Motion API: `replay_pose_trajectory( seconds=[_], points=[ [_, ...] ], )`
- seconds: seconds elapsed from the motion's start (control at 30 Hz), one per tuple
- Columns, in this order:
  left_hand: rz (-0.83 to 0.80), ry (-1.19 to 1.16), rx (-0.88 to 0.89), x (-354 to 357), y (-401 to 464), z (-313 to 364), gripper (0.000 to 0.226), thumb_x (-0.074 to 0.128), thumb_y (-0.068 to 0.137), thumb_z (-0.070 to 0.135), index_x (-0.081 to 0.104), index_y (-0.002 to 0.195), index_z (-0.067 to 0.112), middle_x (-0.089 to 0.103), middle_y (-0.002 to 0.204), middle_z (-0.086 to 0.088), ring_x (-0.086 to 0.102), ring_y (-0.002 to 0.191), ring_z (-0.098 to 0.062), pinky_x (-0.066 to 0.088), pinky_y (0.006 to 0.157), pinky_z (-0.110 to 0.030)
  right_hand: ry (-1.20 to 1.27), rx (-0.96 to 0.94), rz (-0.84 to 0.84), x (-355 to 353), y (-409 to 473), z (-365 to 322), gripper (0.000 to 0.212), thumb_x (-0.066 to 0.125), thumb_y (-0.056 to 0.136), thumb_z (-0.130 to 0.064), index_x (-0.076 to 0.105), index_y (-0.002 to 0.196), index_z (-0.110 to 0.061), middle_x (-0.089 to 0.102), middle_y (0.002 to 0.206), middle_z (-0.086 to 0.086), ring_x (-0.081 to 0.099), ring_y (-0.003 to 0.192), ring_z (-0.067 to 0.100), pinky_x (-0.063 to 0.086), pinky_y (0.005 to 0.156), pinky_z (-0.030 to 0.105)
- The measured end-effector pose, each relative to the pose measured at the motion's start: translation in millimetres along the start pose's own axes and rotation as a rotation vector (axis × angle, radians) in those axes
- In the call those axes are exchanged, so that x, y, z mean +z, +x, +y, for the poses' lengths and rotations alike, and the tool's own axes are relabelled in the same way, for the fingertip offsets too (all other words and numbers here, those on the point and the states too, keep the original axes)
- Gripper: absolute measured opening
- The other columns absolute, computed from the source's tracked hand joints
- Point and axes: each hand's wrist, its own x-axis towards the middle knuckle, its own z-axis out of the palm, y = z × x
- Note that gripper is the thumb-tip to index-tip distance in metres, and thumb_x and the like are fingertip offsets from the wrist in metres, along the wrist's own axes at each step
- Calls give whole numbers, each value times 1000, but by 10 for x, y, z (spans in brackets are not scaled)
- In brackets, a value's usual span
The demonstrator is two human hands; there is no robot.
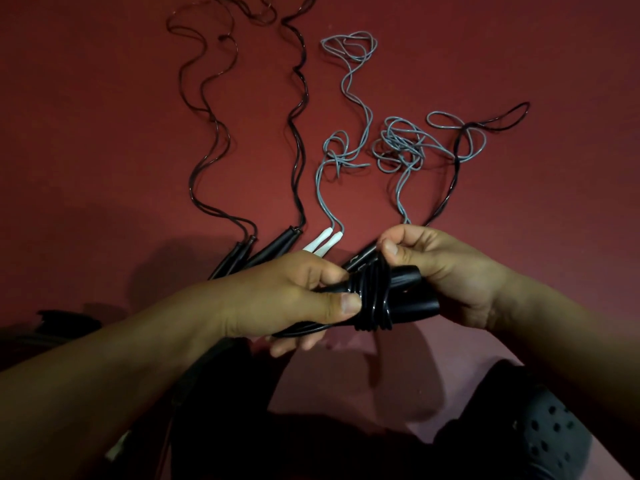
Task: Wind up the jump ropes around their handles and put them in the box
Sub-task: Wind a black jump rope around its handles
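Both hands, L [291, 299] & R [446, 268], grip black rope-wound handles [391, 299].

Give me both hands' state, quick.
Left hand: grips the black handles.
Right hand: pinches the black rope wound round them.

Ropes [298, 133] snake across the floor [104, 98] ahead; handles [273, 251] crowd just beyond hands. Bare floor at left and right edges.

Dark red floor [104, 98], black perforated clog [550, 441] at lower right, dark trousers [311, 445]
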Motion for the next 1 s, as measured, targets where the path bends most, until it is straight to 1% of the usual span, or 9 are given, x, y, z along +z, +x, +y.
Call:
replay_pose_trajectory(
  seconds=[0.1, 0.2, 0.27, 0.37, 0.47, 0.63, 0.73, 0.83, 1.0],
  points=[
    [-80, -127, 43, 4, -20, 12, 26, 59, 94, 30, 62, 87, 6, 55, 52, -5, 41, 31, -10, 32, 37, -17, -18, -50, 54, 27, -12, 28, 30, 86, 60, -31, 67, 76, -16, 66, 81, 11, 61, 63, 16, 52, 59, 26],
    [45, -173, 46, 37, 18, -37, 30, 56, 90, 35, 55, 81, 6, 57, 54, -8, 42, 32, -14, 31, 38, -16, -102, -116, 124, 46, -21, 56, 13, 69, 71, -1, 68, 80, -10, 65, 76, 12, 58, 62, 17, 47, 56, 23],
    [134, -193, 56, 56, 63, -65, 34, 56, 91, 37, 55, 83, 3, 59, 56, -7, 47, 34, -15, 31, 38, -17, -240, -160, 147, 68, -28, 73, 18, 59, 79, 8, 69, 75, -7, 64, 68, 7, 54, 59, 13, 41, 54, 20],
    [180, -162, 80, 53, 108, -114, 30, 59, 98, 31, 55, 76, 11, 63, 62, -6, 52, 41, -16, 35, 39, -21, -285, -139, 222, 112, -27, 87, 40, 48, 85, 18, 60, 61, -12, 57, 47, -10, 49, 44, -2, 39, 47, 12],
    [216, -162, 83, 63, 127, -128, 28, 59, 95, 28, 57, 76, 7, 65, 63, -3, 54, 44, -14, 39, 42, -23, -338, -78, 227, 138, -23, 110, 39, 45, 90, 11, 60, 65, -15, 57, 49, -10, 47, 47, 2, 37, 48, 16],
    [317, -184, 47, 95, 164, -166, 19, 59, 96, 26, 62, 85, 11, 69, 69, -3, 57, 44, -14, 39, 41, -24, -280, -14, 270, 189, -5, 140, 14, 50, 98, -6, 60, 89, -11, 60, 64, 1, 39, 47, 10, 30, 43, 21],
    [369, -138, 16, 106, 181, -183, 22, 58, 97, 29, 62, 83, 13, 68, 67, 0, 55, 41, -15, 37, 41, -23, -323, 42, 318, 196, 3, 140, 12, 54, 98, -11, 60, 88, -11, 58, 64, 4, 38, 43, 11, 28, 39, 20],
    [423, -80, -18, 129, 194, -201, 27, 57, 97, 33, 57, 76, 15, 64, 59, 0, 50, 37, -17, 36, 42, -19, -457, 35, 351, 209, -12, 134, 19, 57, 95, -11, 60, 77, -14, 52, 59, -1, 45, 47, 13, 34, 43, 24],
    [529, -40, -69, 132, 196, -283, 35, 57, 95, 41, 55, 67, 21, 60, 53, -2, 47, 35, -20, 36, 43, -23, -537, 37, 296, 253, -46, 132, 12, 58, 92, -9, 70, 88, -12, 58, 59, -9, 48, 53, 9, 40, 47, 19]
  ],
)
